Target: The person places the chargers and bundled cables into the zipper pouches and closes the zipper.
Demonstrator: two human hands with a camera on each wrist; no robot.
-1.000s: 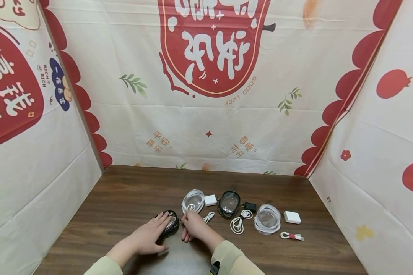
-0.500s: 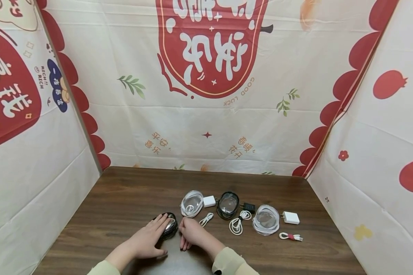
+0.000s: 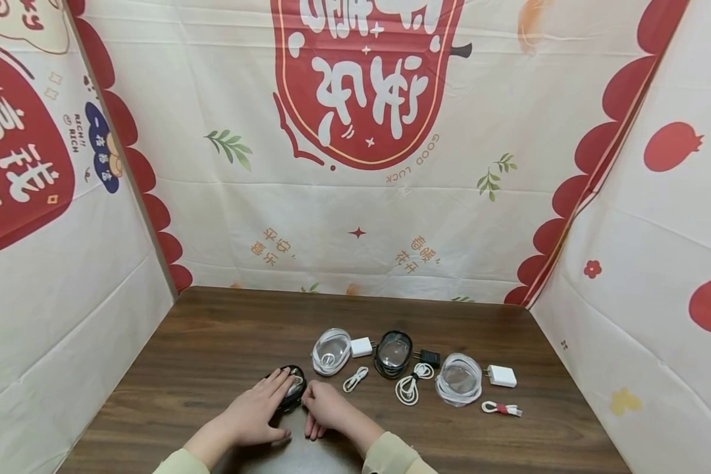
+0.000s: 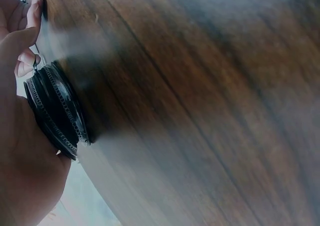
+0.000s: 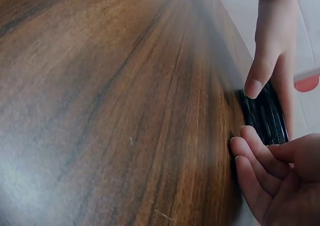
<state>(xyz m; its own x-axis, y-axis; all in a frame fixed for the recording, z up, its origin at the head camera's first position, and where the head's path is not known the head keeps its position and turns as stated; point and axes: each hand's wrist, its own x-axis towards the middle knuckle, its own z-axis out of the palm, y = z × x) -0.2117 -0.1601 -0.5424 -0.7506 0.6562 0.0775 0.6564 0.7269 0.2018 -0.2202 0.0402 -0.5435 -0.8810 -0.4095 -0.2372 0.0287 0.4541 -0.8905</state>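
Observation:
A small clear zip pouch with black edges [image 3: 299,383] sits on the table, with something pale inside. My left hand [image 3: 253,409] lies on top of it with fingers extended, holding it down. At the pouch's right side, my right hand [image 3: 332,407] pinches the zipper pull [image 4: 35,63] between thumb and finger; its other fingers stretch out beside the pouch. Seen from the left wrist, the pouch's side [image 4: 56,105] shows two rows of zipper teeth. From the right wrist, the left thumb [image 5: 255,88] rests against the pouch. The left palm hides much of the pouch.
Behind the hands stand a white-edged pouch [image 3: 331,352], a black-edged pouch [image 3: 394,354] and another white-edged pouch [image 3: 459,379]. Chargers, two white [image 3: 361,347] and one black [image 3: 430,358], lie among them. White cables [image 3: 355,379] lie nearer. Printed cloth walls [image 3: 355,210] enclose the table.
My right hand has moved nearer to me and slightly left along the pouch's edge, with the zipper pull. The left hand stays on top of the pouch.

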